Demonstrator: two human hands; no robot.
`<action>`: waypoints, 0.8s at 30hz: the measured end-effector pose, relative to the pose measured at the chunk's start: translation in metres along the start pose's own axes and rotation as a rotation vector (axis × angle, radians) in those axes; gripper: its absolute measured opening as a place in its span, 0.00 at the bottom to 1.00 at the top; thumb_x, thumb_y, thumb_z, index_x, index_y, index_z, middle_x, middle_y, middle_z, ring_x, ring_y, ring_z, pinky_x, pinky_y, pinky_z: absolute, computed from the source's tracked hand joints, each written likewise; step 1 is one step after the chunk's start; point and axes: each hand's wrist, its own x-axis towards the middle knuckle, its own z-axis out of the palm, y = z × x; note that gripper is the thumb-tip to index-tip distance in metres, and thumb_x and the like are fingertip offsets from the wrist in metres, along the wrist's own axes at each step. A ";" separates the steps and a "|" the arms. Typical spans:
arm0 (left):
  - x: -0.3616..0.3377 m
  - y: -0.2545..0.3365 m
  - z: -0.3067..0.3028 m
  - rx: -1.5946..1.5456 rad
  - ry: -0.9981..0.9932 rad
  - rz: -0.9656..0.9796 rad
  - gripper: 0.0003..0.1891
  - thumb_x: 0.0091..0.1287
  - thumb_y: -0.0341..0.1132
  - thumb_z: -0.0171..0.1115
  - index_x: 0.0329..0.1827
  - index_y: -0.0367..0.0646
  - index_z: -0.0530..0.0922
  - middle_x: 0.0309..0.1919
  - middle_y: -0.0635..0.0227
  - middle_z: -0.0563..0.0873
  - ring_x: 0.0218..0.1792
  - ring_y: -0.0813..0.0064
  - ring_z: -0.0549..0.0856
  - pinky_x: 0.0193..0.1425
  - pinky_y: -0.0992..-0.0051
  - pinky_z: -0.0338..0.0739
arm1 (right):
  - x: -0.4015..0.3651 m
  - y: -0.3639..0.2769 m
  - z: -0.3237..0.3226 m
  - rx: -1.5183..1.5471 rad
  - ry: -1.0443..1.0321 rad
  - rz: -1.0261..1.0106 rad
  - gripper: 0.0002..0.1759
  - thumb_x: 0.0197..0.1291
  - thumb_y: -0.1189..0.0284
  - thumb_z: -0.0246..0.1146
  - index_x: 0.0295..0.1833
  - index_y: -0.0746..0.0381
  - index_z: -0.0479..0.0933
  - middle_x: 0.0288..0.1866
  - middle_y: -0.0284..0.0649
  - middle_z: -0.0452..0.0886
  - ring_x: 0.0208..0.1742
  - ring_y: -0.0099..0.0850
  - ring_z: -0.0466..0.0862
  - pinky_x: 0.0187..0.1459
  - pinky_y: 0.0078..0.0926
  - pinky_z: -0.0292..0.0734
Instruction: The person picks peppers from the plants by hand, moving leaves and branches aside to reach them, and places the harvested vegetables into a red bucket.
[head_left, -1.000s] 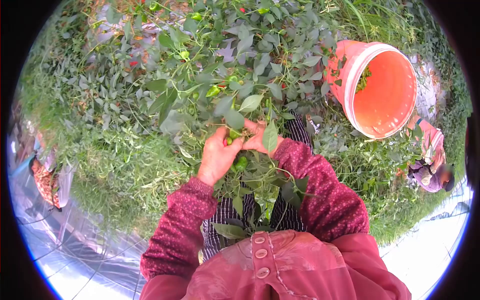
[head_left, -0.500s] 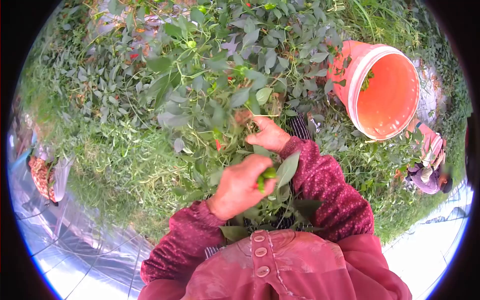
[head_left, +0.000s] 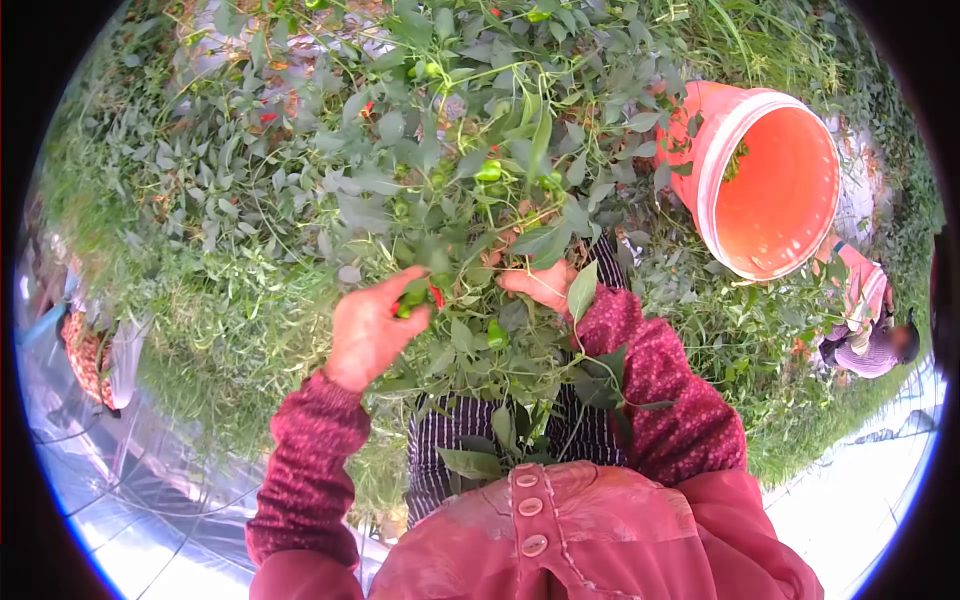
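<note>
My left hand [head_left: 368, 328] is closed around green peppers [head_left: 410, 299] at the left side of a pepper plant [head_left: 462, 330]. A small red pepper [head_left: 437, 297] shows just right of its fingertips. My right hand [head_left: 543, 286] reaches into the same plant and grips among its stems, its fingertips partly hidden by leaves. A green pepper [head_left: 497, 334] hangs between and below my hands, and another green pepper [head_left: 488, 171] hangs above them.
A red bucket [head_left: 705, 190] with a white rim lies tilted at the upper right, green peppers inside. A person [head_left: 870, 335] is bent over at the far right. A filled sack [head_left: 85, 355] is at the far left. Dense plants and grass surround me.
My left hand has moved left and away from my body, still holding green peppers. My right hand has stayed nearly in place. Branches between them have shifted, showing more peppers.
</note>
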 end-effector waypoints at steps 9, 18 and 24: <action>0.026 0.010 0.004 0.404 -0.292 0.353 0.17 0.49 0.38 0.67 0.42 0.46 0.78 0.27 0.61 0.80 0.29 0.57 0.83 0.32 0.62 0.77 | 0.010 0.023 0.003 0.561 -0.023 0.121 0.27 0.49 0.71 0.69 0.57 0.59 0.71 0.55 0.39 0.76 0.59 0.34 0.73 0.64 0.39 0.62; 0.014 0.070 -0.025 0.666 -0.603 0.300 0.13 0.51 0.40 0.65 0.33 0.41 0.79 0.25 0.58 0.82 0.29 0.59 0.84 0.34 0.63 0.78 | 0.007 -0.016 0.017 -0.204 -0.042 -0.180 0.23 0.48 0.75 0.68 0.53 0.62 0.74 0.52 0.39 0.77 0.55 0.32 0.76 0.59 0.34 0.69; -0.014 0.093 -0.040 0.013 -1.040 0.155 0.16 0.57 0.47 0.66 0.38 0.43 0.82 0.20 0.66 0.80 0.22 0.76 0.79 0.28 0.76 0.74 | 0.008 -0.010 0.036 -0.915 -0.081 0.036 0.33 0.53 0.53 0.59 0.61 0.62 0.68 0.53 0.48 0.75 0.54 0.43 0.77 0.56 0.37 0.74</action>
